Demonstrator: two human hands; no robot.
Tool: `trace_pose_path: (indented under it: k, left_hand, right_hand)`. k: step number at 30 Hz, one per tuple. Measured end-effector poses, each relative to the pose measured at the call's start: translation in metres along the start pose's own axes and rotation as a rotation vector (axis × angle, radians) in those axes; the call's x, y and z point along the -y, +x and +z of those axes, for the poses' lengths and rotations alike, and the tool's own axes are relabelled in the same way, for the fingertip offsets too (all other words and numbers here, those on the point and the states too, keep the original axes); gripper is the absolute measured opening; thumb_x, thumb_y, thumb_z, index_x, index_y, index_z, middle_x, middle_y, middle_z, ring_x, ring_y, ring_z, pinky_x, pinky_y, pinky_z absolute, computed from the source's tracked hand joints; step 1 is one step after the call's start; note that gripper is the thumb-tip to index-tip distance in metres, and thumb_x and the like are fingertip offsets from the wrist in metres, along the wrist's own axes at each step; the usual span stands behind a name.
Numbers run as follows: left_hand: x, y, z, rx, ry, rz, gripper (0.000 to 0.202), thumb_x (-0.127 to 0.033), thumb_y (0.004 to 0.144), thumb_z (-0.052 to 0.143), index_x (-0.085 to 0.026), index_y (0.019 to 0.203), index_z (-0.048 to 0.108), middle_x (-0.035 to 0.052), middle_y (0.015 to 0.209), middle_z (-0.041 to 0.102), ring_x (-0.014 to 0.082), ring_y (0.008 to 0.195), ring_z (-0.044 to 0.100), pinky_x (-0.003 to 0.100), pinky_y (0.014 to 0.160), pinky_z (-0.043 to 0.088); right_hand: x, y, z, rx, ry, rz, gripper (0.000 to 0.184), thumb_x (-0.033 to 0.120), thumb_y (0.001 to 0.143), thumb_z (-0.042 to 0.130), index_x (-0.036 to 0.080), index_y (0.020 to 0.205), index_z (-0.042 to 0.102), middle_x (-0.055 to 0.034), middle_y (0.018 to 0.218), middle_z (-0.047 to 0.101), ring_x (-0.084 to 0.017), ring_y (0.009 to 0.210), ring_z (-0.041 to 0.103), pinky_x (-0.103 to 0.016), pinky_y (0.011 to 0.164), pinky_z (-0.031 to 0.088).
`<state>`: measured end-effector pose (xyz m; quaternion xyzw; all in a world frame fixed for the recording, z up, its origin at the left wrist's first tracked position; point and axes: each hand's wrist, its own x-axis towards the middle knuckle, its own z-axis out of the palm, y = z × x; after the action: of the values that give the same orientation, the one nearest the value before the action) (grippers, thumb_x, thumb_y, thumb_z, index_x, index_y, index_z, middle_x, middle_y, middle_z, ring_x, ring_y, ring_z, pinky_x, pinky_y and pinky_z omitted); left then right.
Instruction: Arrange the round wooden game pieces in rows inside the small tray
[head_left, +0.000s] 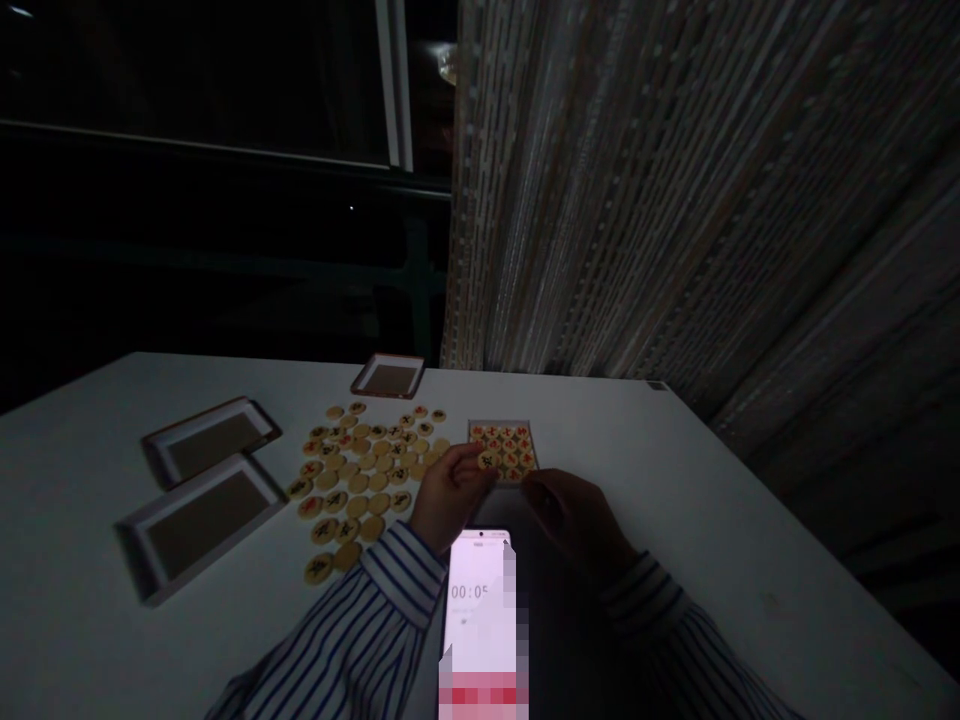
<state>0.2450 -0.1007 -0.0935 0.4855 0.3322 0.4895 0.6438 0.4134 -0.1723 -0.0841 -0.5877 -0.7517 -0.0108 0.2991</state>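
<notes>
My left hand [448, 495] pinches a round wooden game piece [488, 461] with a red mark, held at the near edge of a small open box [503, 446] filled with similar pieces. My right hand [574, 512] rests in shadow just right of it, close to the box's near right corner; its fingers curl down and I cannot make out anything in them. Several more round pieces [360, 480] lie spread on the white table [712, 520] to the left of my left hand. Both sleeves are striped.
A lit phone [480, 610] showing a timer lies between my forearms. Two larger empty box trays [202, 515] lie at the left, and a small empty tray [388, 377] sits at the back. A ribbed curtain [675, 200] hangs behind the table's right side.
</notes>
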Motion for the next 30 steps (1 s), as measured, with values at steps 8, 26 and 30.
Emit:
trace_pose_path:
  k: [8,26,30]
  left_hand:
    - [-0.003,0.000,-0.005,0.076,0.144,0.030,0.047,-0.036,0.069,0.067,-0.013,0.110,0.063,-0.0001,0.064,0.061,0.0120,0.060,0.058,0.022,0.053,0.045]
    - [0.004,0.001,-0.007,0.072,-0.029,-0.033,0.042,-0.037,0.059,0.075,-0.012,0.092,0.063,0.0090,0.086,0.071,0.0197,0.081,0.067,0.034,0.078,0.053]
    - [-0.003,-0.003,-0.005,0.110,-0.033,-0.053,0.040,-0.037,0.062,0.074,-0.013,0.093,0.065,0.0094,0.091,0.072,0.0218,0.086,0.067,0.036,0.081,0.053]
  right_hand:
    - [0.002,0.034,-0.004,-0.071,0.114,-0.037,0.016,0.024,0.086,0.048,0.017,0.084,0.063,-0.0031,0.073,0.063,-0.012,0.066,0.058,-0.024,0.062,0.045]
    - [0.013,0.030,0.014,-0.162,0.127,-0.275,0.025,0.021,0.087,0.049,0.017,0.111,0.055,-0.0104,0.103,0.064,-0.019,0.097,0.057,-0.035,0.082,0.048]
    - [0.013,0.028,0.014,-0.139,0.140,-0.254,0.027,0.022,0.088,0.049,0.019,0.114,0.055,-0.0092,0.103,0.064,-0.019,0.096,0.057,-0.035,0.082,0.048]
